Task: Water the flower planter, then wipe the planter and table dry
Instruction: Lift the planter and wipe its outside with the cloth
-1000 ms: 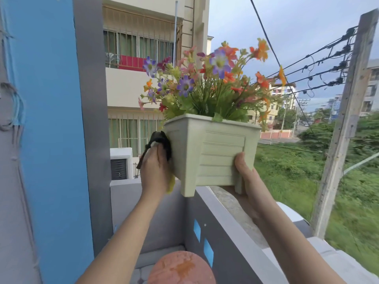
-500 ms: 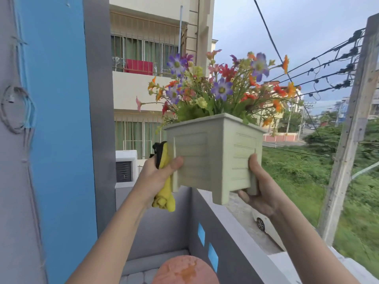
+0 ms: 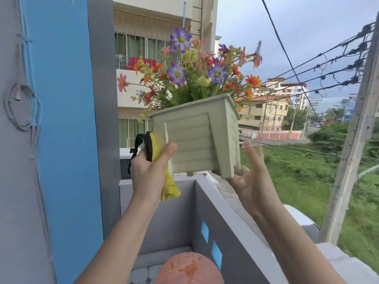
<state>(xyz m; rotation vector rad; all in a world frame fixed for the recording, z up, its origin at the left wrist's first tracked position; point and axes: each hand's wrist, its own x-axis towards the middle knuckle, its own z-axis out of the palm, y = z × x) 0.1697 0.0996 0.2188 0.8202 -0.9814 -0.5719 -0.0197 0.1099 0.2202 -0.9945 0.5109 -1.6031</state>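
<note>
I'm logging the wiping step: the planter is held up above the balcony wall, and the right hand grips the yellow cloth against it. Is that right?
Not quite: the head view shows the left hand gripping the yellow cloth against the planter. The right hand is open under the planter's corner. The planter is indeed held above the balcony wall.

Soft, even daylight falls from an overcast sky (image 3: 328, 27) — no hard shadows, no glare. The right hand (image 3: 249, 177) and the flowers (image 3: 196, 72) smear with motion blur; the wide lens bends the pole (image 3: 352, 130) at the right edge — grass beyond is streaked.
</note>
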